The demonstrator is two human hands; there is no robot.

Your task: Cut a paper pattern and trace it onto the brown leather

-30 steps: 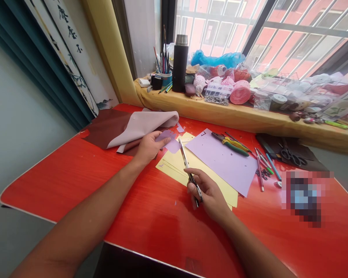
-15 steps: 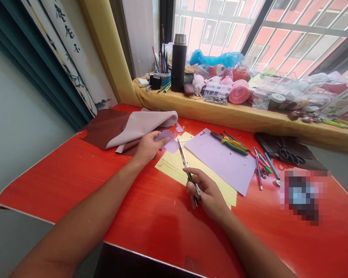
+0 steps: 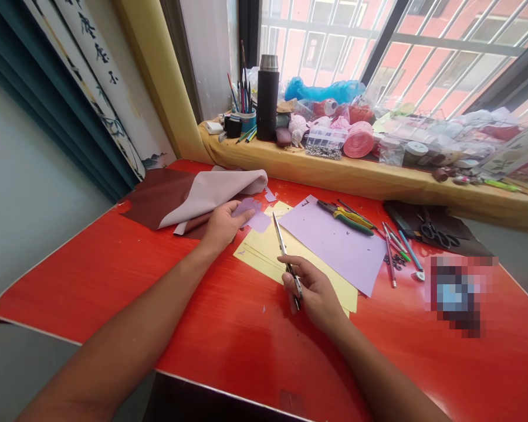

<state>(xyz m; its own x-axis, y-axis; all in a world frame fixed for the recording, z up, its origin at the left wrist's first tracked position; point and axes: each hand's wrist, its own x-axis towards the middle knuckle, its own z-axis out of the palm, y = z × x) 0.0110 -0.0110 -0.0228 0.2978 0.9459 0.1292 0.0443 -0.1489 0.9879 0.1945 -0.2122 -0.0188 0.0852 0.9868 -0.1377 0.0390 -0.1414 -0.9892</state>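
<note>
Head view: pinching purple scrap [image 3: 249, 205] in left hand [image 3: 222, 227], under a pressed thumb, just beside the cloth [image 3: 226, 189]. Gripping scissors [image 3: 278, 232] in right hand [image 3: 317, 290], with curled fingers, over yellow sheets [image 3: 264, 255], apart from that scrap. Cutting nothing right now.

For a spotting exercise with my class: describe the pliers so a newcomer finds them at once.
On the red table, find the large purple sheet overlapping yellow sheets. The pliers lie along its window-side edge. Unlike the slim pencils nearby, they have thick yellow-and-green handles.
</note>
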